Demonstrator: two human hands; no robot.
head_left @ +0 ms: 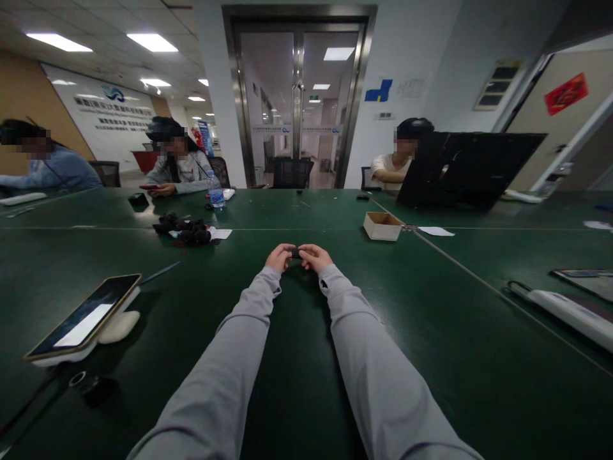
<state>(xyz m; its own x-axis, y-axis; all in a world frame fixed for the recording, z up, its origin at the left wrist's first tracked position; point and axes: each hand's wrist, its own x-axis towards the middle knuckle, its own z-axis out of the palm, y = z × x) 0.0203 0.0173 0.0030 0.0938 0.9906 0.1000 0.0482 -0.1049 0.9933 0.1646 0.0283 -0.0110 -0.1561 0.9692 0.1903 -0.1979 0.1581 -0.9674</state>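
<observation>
Both my arms reach forward over the dark green table. Between my fingertips is a small black object, too small in the picture to name more exactly. My left hand pinches its left end. On the other end the fingers of my right hand are closed. The object is held a little above the tabletop, with a shadow beneath the hands. Parts of it are hidden behind my fingers.
Left are a phone on a white stand, a dark cylinder, black gear and a water bottle. Right are an open box, a black panel and a white power strip. Several people sit across the table.
</observation>
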